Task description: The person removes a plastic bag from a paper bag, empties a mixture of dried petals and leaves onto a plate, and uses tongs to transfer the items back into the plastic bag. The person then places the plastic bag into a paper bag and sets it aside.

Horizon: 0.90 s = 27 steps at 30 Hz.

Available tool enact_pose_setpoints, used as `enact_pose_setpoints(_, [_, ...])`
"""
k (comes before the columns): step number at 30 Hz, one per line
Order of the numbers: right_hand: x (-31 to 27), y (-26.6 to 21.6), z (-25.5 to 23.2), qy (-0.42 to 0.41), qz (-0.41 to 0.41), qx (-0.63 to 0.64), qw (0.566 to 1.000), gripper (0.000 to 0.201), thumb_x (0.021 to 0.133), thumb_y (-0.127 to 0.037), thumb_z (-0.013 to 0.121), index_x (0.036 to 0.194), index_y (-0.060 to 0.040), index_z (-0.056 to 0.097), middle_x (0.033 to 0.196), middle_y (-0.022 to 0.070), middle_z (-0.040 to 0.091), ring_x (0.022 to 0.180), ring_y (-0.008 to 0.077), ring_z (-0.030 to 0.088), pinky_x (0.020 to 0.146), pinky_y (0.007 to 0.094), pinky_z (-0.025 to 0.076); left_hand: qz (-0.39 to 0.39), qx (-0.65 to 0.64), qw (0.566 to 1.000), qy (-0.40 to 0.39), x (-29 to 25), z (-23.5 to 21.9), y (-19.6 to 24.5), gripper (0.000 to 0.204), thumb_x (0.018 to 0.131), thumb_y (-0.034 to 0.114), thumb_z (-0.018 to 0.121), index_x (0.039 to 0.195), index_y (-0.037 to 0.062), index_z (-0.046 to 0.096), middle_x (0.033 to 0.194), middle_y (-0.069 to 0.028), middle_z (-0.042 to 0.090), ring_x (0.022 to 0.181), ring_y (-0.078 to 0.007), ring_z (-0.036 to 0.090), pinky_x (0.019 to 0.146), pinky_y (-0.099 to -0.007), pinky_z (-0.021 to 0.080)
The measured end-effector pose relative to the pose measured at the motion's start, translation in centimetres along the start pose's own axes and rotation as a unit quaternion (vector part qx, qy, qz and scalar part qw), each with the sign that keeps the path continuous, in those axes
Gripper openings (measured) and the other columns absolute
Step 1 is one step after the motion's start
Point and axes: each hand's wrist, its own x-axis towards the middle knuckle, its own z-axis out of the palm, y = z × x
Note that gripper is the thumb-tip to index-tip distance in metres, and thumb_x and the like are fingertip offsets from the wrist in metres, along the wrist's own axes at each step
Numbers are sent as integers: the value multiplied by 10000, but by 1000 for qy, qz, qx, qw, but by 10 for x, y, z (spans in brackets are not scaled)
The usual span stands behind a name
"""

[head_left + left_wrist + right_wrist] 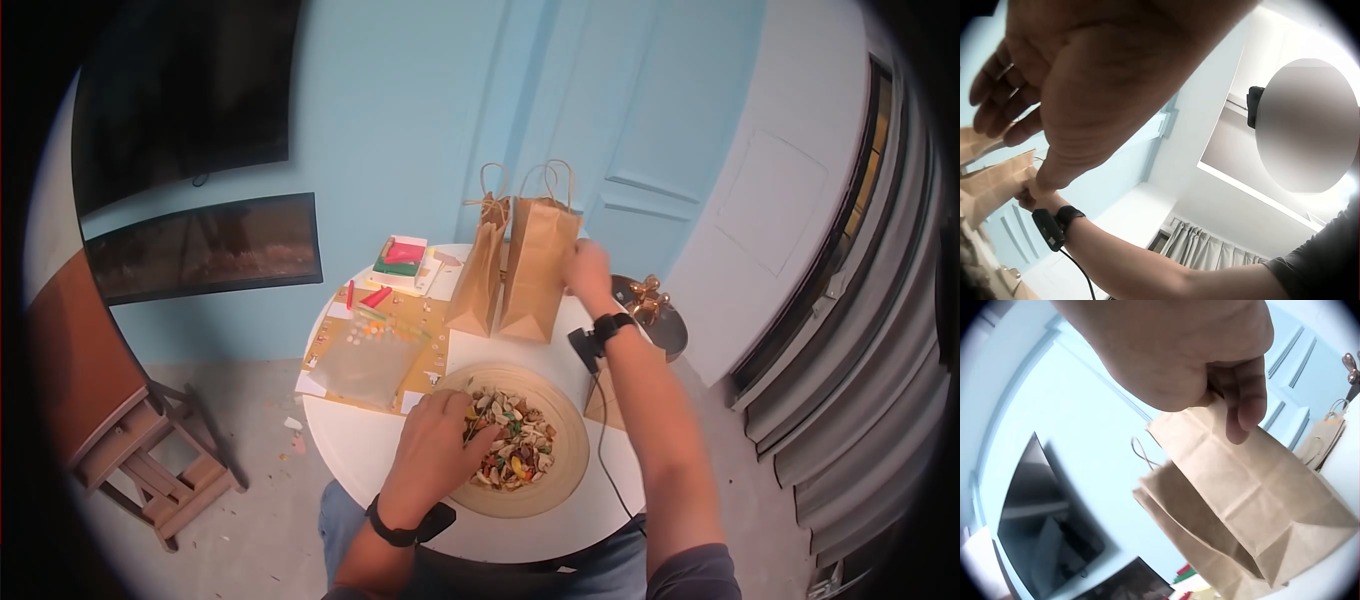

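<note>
My right hand (588, 272) grips the upper right side of a brown paper bag (535, 270), which stands on the white round table. In the right wrist view, fingers of that hand (1197, 356) curl at the edge of the bag (1260, 487). A second paper bag (477, 285) with twisted handles stands just to its left. Over the left part of a round woven tray (570, 455) hovers my left hand (430, 450), fingers loosely bent and holding nothing. A mix of dried pieces (515, 440), brown, cream, green and yellow, fills the tray's middle, partly hidden by this hand.
At the table's left lie a patterned brown sheet (435, 355), a translucent bag (365, 362), red pieces (376, 297) and a white box (400, 257). A smaller paper bag (600, 400) is at the right edge. A cable (603, 455) hangs from the right wrist camera.
</note>
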Motion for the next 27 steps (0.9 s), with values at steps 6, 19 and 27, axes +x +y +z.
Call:
enact_pose_setpoints(6, [-109,-39,-159,97,-104,35,989,376,1090,-227,644,881,76,716,691,255,712,618,400,767,623,488,596,71,-39,997,10,-12,-19,26,495,926,185,930,1319,-7,699,1339,-247,724,1267,-468,682,1080,-514,561])
enact_pose_setpoints(19, [-399,41,-261,214,-165,-69,960,222,1038,-67,779,868,1,654,795,214,646,673,449,637,597,511,482,470,-207,850,-113,27,-18,193,608,1042,254,817,1540,-37,625,1601,-237,647,1506,-464,611,1247,-563,508])
enact_pose_setpoints(27, [-461,82,-217,226,-161,-73,958,77,1029,-56,791,1016,-24,723,908,140,725,697,358,712,590,448,566,390,73,829,-394,99,40,262,348,987,170,735,1302,25,712,1025,-269,789,969,-466,781,864,-538,626])
